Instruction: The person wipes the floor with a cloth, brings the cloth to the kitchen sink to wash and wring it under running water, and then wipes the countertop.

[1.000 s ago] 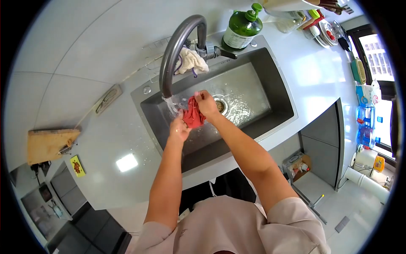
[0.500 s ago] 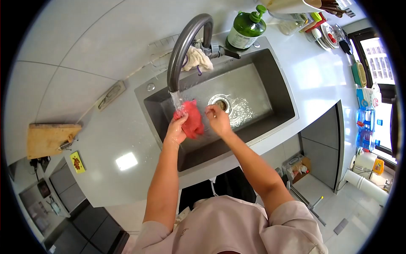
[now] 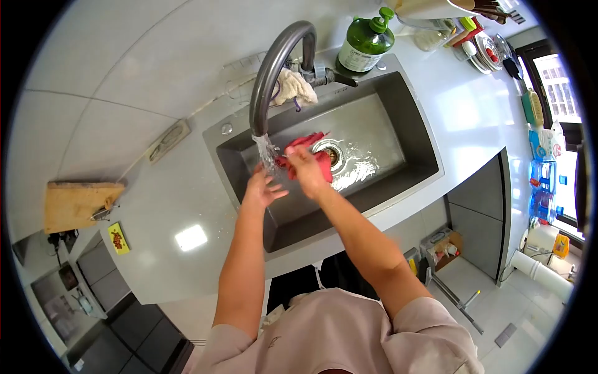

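A wet red cloth [image 3: 322,163] hangs in the sink [image 3: 381,118], partly behind my right hand [image 3: 303,169], which is closed on it near the drain [image 3: 332,153]. Water runs from the curved grey faucet [image 3: 266,81] just left of the cloth. Below that stream my left hand [image 3: 264,189] is open, its fingers spread and apart from the cloth. A cream rag [image 3: 295,87] lies behind the sink at the faucet's base.
A green pump bottle [image 3: 364,45] stands at the sink's back edge. Plates [image 3: 484,55] and jars are at the back right. On the left are a wooden board [image 3: 81,202] and a small yellow item [image 3: 118,238] on the counter.
The red cloth has passed from my left hand to my right and moved rightward out of the stream. My left hand has opened; my right hand has shifted slightly left.
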`<move>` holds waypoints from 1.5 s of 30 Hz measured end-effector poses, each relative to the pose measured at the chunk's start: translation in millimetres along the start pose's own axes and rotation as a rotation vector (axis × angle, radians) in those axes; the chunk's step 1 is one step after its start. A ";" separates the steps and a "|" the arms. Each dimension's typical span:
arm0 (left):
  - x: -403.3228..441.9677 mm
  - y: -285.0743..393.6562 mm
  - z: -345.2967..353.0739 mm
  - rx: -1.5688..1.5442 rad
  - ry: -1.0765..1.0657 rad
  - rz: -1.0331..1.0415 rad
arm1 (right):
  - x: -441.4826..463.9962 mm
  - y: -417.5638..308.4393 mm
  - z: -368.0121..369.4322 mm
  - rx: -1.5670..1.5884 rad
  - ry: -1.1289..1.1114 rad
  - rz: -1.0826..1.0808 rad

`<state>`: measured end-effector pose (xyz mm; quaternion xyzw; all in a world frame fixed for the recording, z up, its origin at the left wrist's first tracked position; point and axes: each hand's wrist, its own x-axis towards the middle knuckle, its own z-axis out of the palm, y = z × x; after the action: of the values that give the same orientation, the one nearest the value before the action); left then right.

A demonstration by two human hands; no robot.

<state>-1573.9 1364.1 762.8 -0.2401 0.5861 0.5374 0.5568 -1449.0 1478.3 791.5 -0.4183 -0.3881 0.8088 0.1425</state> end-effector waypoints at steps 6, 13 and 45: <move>-14.4 -11.0 49.0 -0.043 -0.588 0.265 | -102.7 0.1 74.4 -0.849 0.193 -0.551; 21.7 -16.4 52.1 -0.292 -0.352 -0.015 | 28.1 -0.7 35.9 -0.992 0.480 -0.232; 10.6 -5.4 3.3 -0.435 -0.512 -0.003 | -52.2 -0.8 17.2 -1.322 -0.360 -0.583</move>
<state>-1570.6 1368.7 751.8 -0.2111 0.2985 0.6920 0.6224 -1430.8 1441.1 827.6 -0.1582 -0.9063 0.3920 0.0041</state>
